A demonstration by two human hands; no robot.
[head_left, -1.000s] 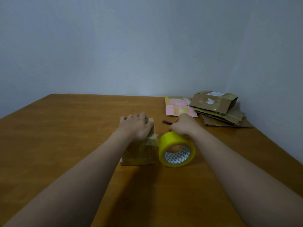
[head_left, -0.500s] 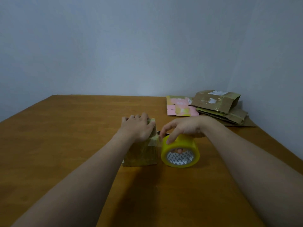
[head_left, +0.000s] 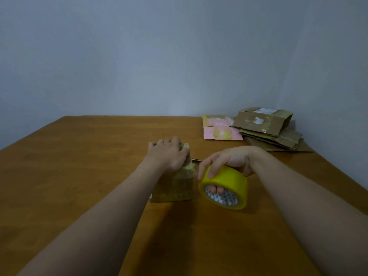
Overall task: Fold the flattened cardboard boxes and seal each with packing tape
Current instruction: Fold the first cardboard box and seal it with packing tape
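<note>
The left hand (head_left: 169, 157) covers the box (head_left: 173, 189) top; the tape roll (head_left: 231, 179) partly hides right fingers (head_left: 211, 168).

My left hand (head_left: 169, 156) is bare, its back broad and smooth, the knuckles showing as low bumps; my right hand (head_left: 231, 161) is bare too, with a crease at the wrist; both arms are uncovered, the left forearm (head_left: 111, 212) coming in from the near left, the right forearm (head_left: 298, 198) from the near right, each widening toward the near edge; in this dim light, nails and fine marks are too blurred to tell.
</note>
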